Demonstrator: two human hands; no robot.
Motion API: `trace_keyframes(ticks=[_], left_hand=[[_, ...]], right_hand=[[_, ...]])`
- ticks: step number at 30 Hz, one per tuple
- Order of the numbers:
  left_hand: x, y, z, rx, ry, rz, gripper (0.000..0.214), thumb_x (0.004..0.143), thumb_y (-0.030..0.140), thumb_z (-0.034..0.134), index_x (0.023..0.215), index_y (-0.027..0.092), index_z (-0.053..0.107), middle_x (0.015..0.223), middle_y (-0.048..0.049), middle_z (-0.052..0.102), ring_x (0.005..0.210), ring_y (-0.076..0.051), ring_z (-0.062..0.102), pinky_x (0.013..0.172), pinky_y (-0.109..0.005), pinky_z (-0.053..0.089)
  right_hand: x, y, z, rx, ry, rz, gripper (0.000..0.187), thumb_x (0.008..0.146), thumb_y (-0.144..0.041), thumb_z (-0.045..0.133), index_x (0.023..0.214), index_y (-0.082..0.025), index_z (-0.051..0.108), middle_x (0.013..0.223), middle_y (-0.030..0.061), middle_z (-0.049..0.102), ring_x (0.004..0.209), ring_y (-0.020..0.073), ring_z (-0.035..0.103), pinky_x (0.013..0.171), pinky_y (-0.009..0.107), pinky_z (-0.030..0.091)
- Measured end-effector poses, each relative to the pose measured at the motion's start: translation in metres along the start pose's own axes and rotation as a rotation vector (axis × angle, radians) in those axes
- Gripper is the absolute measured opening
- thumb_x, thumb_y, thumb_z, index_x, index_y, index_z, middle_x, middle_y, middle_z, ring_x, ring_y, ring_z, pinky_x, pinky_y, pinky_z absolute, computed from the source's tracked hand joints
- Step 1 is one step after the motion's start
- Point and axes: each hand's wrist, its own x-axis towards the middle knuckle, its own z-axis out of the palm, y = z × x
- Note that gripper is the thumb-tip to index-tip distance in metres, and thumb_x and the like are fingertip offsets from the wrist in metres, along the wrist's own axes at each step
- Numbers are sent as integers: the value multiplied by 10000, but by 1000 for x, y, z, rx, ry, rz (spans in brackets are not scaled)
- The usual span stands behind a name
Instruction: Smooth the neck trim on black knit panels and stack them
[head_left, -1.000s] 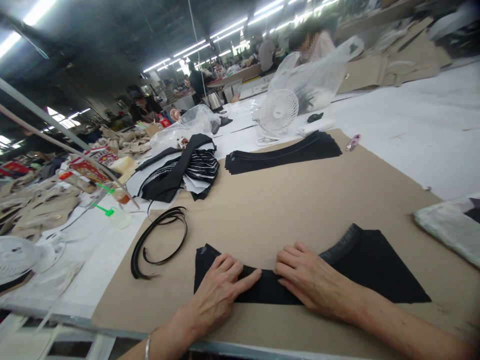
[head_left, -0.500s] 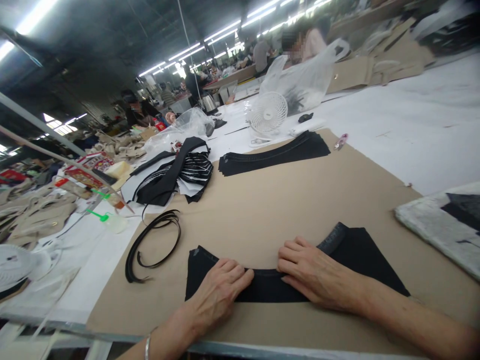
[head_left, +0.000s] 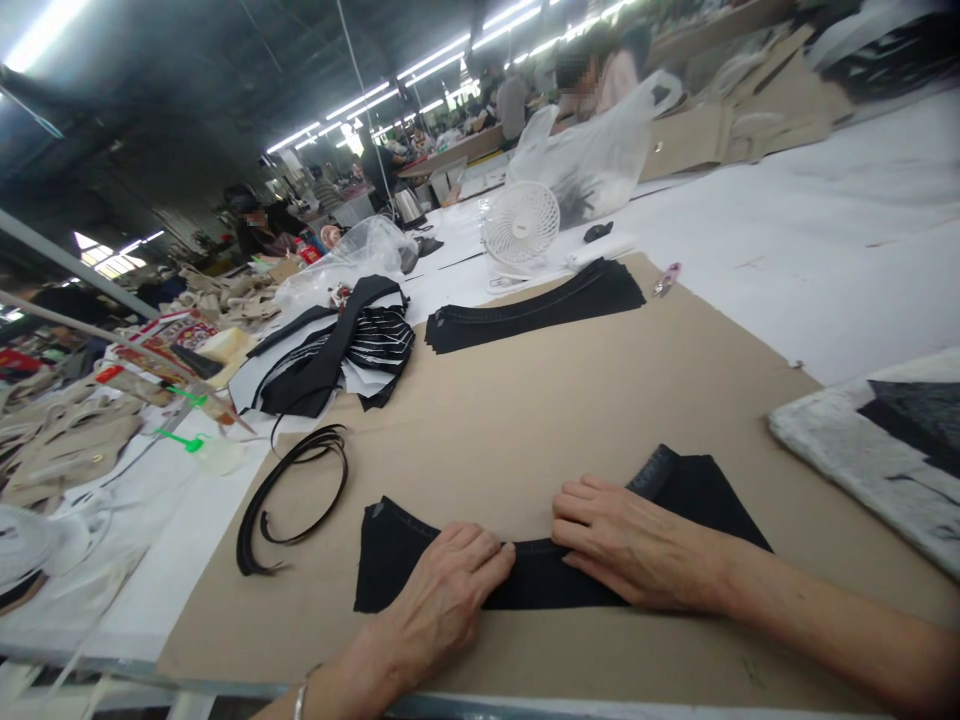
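Note:
A curved black fabric piece (head_left: 697, 495) lies on the brown paper sheet (head_left: 600, 390) near the table's front edge. My left hand (head_left: 442, 590) rests flat on its left half, fingers stretched toward the upper curved edge. My right hand (head_left: 637, 545) presses flat on the middle, fingertips at the same edge, close to the left hand's fingertips. Neither hand grips anything.
A stack of black curved pieces (head_left: 532, 305) lies further back, beside a small white fan (head_left: 519, 225) and a pink tool (head_left: 666, 280). Black strips (head_left: 289, 490) loop at the left, behind them a striped fabric pile (head_left: 352, 345). A grey-white padded board (head_left: 870, 450) sits at right. Other people work in the background.
Both hands stay pressed on the black piece; my left fingers have drawn slightly closer to the right hand. The view has shifted a little to the right.

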Motion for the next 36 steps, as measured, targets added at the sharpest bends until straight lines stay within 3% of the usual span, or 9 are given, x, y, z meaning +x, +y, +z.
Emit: trace_keyframes(ticks=[7,13,16,21,24,29,31,36], left_hand=[[7,9,9,130,31,-34,544,854,104,456,1370,271,408,896,-43,555,813,-203,470,720,-340,368],[13,14,10,28,90,-4,479,857,29,378,1293,199,480,1111,-80,569,949,-185,508,826,-327,404],[21,21,8,-18,44,-10,404,866,48,382,1231,165,510,1007,-65,600,891,-187,508,813,-323,418],[30,29,11,89,26,-44,544,840,74,432,1365,212,402,947,-56,589,832,-212,488,752,-355,415],[33,32,12,117,42,-49,549,825,72,442,1349,235,425,921,-58,571,808,-212,486,724,-354,413],[39,37,15,18,97,-30,489,816,23,406,1269,189,484,1117,-84,558,942,-212,496,822,-350,423],[42,40,16,-46,79,-24,461,805,14,399,1230,162,500,1105,-82,564,949,-210,491,852,-349,423],[49,49,19,-16,41,-79,615,818,43,410,1410,189,331,992,-70,571,872,-223,484,785,-374,435]], right_hand=[[-5,7,-6,37,-6,-2,54,873,-186,506,820,-196,515,852,21,553,796,170,470,748,326,320],[-13,12,-12,13,-27,5,77,880,-212,511,805,-197,504,855,19,554,811,173,468,753,339,313],[-17,14,-13,22,-12,11,70,873,-215,528,807,-197,510,860,21,556,820,173,467,763,340,317],[-22,18,-13,9,-16,0,59,871,-223,534,821,-195,519,855,25,560,830,180,465,765,346,317],[-25,21,-15,-10,-32,11,73,875,-230,536,818,-194,509,866,26,559,830,181,469,766,347,314],[-28,25,-21,-19,-54,15,92,862,-240,567,816,-195,501,869,11,560,841,176,473,762,344,306],[-29,26,-23,-21,-58,19,106,853,-246,582,812,-195,499,865,5,561,840,174,473,764,346,305],[-32,29,-28,-29,-53,27,136,843,-258,600,795,-192,491,855,7,562,833,176,474,781,354,302]])
